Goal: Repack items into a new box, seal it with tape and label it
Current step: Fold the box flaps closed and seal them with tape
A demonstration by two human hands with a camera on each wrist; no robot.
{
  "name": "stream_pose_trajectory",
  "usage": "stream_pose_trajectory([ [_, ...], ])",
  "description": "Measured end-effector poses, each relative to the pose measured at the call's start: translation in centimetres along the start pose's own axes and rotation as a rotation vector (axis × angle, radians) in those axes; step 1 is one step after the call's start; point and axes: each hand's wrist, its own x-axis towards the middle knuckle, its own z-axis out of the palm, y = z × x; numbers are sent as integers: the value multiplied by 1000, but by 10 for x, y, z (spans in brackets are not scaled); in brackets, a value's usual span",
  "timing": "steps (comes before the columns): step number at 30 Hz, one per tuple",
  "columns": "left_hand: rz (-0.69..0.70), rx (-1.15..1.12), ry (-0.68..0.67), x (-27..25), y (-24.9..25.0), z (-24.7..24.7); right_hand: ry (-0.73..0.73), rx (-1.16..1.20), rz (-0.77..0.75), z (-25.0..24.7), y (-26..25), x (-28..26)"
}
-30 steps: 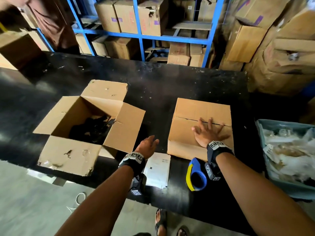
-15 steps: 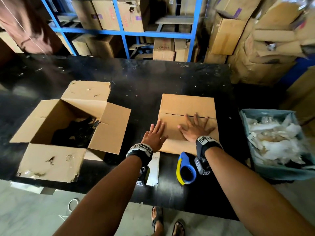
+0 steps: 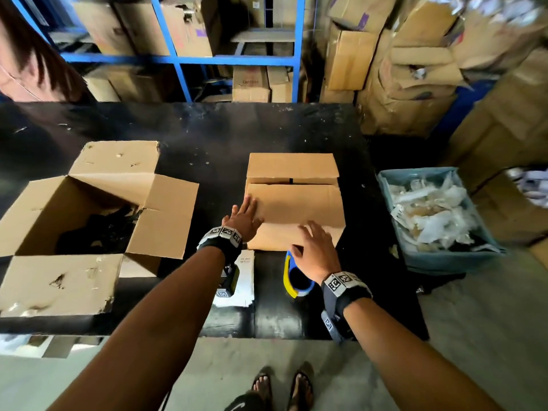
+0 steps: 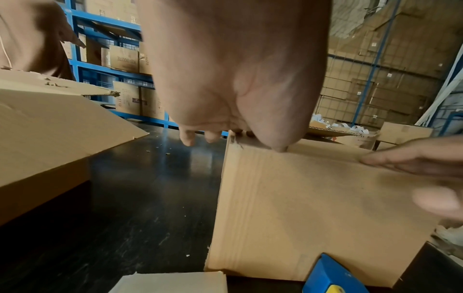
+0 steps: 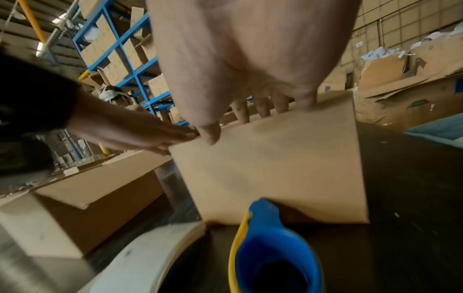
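A closed brown cardboard box [image 3: 296, 200] stands on the black table [image 3: 207, 137], its top flaps folded down with a seam across. My left hand [image 3: 245, 218] lies flat with straight fingers on the box's near left corner [image 4: 313, 198]. My right hand [image 3: 315, 247] is spread over the box's near edge [image 5: 275, 162], fingertips touching the top and holding nothing. Just under that hand stands a blue and yellow tape dispenser [image 3: 296, 281], also seen as the tape dispenser [image 5: 274, 247]. White label sheets [image 3: 245, 281] lie beside it.
An old open box [image 3: 89, 203] with dark items [image 3: 98, 229] inside sits at the table's left. A teal bin [image 3: 441, 262] of plastic-wrapped goods stands at the right. Blue shelving [image 3: 181, 59] and stacked cartons lie behind the table.
My right hand has drawn back from the middle of the box top to its near edge, above the tape dispenser. My left hand came from beside the box onto its left corner.
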Motion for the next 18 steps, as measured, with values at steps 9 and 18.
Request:
stream_pose_trajectory([
  [9,2,9,-11,5,-1,-1,-177,86,353,65,-4,-11],
  [18,-4,36,-37,7,0,-4,-253,166,406,80,1,-8],
])
